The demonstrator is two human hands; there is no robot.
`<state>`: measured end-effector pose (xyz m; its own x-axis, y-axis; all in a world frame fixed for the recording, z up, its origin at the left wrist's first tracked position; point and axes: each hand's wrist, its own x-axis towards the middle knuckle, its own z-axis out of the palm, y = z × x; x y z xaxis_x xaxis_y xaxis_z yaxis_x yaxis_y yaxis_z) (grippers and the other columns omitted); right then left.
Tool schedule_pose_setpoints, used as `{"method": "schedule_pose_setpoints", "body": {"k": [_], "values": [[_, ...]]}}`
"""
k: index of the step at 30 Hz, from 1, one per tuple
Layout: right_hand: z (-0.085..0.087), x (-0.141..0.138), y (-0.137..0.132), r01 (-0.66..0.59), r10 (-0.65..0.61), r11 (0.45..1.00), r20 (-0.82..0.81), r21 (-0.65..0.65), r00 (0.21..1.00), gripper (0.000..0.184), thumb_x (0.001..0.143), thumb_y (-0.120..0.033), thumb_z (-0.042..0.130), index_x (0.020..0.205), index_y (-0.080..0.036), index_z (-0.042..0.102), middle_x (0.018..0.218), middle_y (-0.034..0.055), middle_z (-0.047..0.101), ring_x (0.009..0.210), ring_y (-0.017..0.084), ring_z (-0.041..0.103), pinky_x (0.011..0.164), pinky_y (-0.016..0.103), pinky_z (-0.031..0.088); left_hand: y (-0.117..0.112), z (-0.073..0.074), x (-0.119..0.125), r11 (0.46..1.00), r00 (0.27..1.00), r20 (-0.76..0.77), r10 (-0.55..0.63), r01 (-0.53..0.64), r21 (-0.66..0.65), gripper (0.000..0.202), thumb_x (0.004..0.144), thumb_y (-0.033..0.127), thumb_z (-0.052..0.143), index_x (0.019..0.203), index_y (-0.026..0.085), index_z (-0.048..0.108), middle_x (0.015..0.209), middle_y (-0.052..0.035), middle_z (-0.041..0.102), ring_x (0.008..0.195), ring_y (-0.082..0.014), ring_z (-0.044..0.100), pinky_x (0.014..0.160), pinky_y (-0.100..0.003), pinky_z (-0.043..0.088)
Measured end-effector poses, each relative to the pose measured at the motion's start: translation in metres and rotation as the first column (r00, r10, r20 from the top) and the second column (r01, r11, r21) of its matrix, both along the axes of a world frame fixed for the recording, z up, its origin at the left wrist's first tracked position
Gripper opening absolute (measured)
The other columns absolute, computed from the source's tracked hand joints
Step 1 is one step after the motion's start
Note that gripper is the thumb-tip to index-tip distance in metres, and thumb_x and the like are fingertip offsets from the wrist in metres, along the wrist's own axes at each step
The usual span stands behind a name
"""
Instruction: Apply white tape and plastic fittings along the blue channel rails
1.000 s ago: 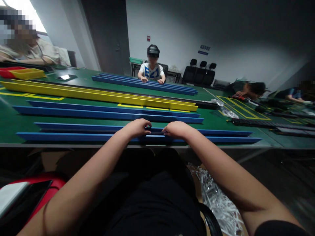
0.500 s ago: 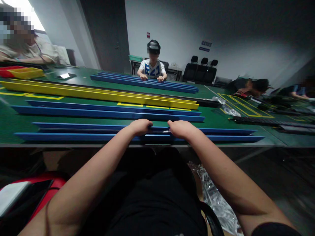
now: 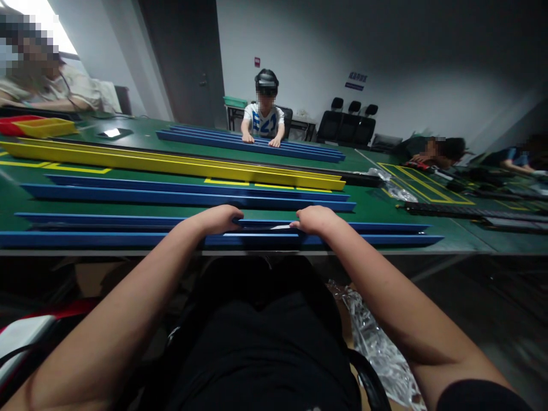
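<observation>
A long blue channel (image 3: pixel 107 238), with two raised walls, lies along the table's front edge. Over its near wall reaches my left hand (image 3: pixel 219 219), fingers curled down onto the channel and fingertips partly hidden. My right hand (image 3: pixel 317 221) grips the same channel farther right, its thumb at the inside of the trough. Between the hands a pale patch (image 3: pixel 281 227) shows in the trough; whether it is a strip or a reflection I cannot tell. Just beyond lies a second blue channel (image 3: pixel 128 194), touched by neither hand.
Behind the blue channels runs a yellow channel (image 3: pixel 171 166). A co-worker (image 3: pixel 264 117) across the green table (image 3: pixel 385 220) has both hands on more blue channels (image 3: pixel 248 145). Red and yellow trays (image 3: pixel 45 127) stand at left; clear plastic wrap (image 3: pixel 396 188) lies at right.
The front blue channel has slid left, and my left hand has moved left along with it. My right hand stays almost in place. The co-worker's hands have shifted slightly.
</observation>
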<state>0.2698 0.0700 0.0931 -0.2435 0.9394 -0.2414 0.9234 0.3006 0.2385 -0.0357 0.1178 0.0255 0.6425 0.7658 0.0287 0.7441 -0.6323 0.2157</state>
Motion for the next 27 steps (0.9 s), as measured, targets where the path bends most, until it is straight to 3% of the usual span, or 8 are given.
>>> {"method": "schedule_pose_setpoints", "body": {"k": [6, 12, 17, 27], "values": [[-0.008, -0.008, 0.001, 0.108, -0.108, 0.994, -0.003, -0.025, 0.994, 0.064, 0.086, -0.069, 0.050, 0.110, -0.015, 0.073, 0.115, 0.0206, 0.069, 0.107, 0.035, 0.065, 0.088, 0.044, 0.051, 0.001, 0.004, -0.014, 1.000, 1.000, -0.030, 0.003, -0.004, -0.024, 0.025, 0.078, 0.045, 0.055, 0.075, 0.021, 0.062, 0.070, 0.0000, 0.062, 0.065, -0.0158, 0.053, 0.059, -0.026, 0.036], [-0.015, -0.019, -0.005, 0.181, -0.178, 0.982, -0.060, 0.050, 0.982, 0.049, 0.087, -0.055, 0.060, 0.109, -0.014, 0.075, 0.114, 0.0220, 0.069, 0.109, 0.031, 0.065, 0.091, 0.037, 0.050, -0.002, 0.010, -0.003, 0.991, 0.990, -0.101, 0.095, -0.104, -0.083, 0.026, 0.076, 0.039, 0.055, 0.092, 0.023, 0.067, 0.087, -0.0025, 0.071, 0.076, -0.0192, 0.062, 0.065, -0.027, 0.043], [-0.015, -0.023, -0.003, 0.196, -0.192, 0.979, -0.075, 0.054, 0.979, 0.042, 0.084, -0.048, 0.065, 0.110, -0.017, 0.075, 0.114, 0.0200, 0.070, 0.107, 0.033, 0.066, 0.088, 0.041, 0.052, -0.002, 0.013, 0.008, 0.981, 0.982, -0.139, 0.128, -0.146, -0.128, 0.038, 0.075, 0.039, 0.057, 0.108, 0.023, 0.067, 0.104, -0.0050, 0.073, 0.089, -0.0212, 0.065, 0.074, -0.027, 0.047], [-0.016, -0.028, -0.004, 0.268, -0.265, 0.963, -0.117, 0.014, 0.957, 0.036, 0.087, -0.036, 0.062, 0.112, -0.013, 0.074, 0.119, 0.0215, 0.068, 0.108, 0.031, 0.065, 0.091, 0.041, 0.051, -0.003, 0.013, 0.033, 0.982, 0.980, -0.140, 0.143, -0.158, -0.103, 0.031, 0.076, 0.042, 0.056, 0.098, 0.023, 0.067, 0.094, -0.0042, 0.073, 0.080, -0.0195, 0.064, 0.065, -0.026, 0.043]]}}
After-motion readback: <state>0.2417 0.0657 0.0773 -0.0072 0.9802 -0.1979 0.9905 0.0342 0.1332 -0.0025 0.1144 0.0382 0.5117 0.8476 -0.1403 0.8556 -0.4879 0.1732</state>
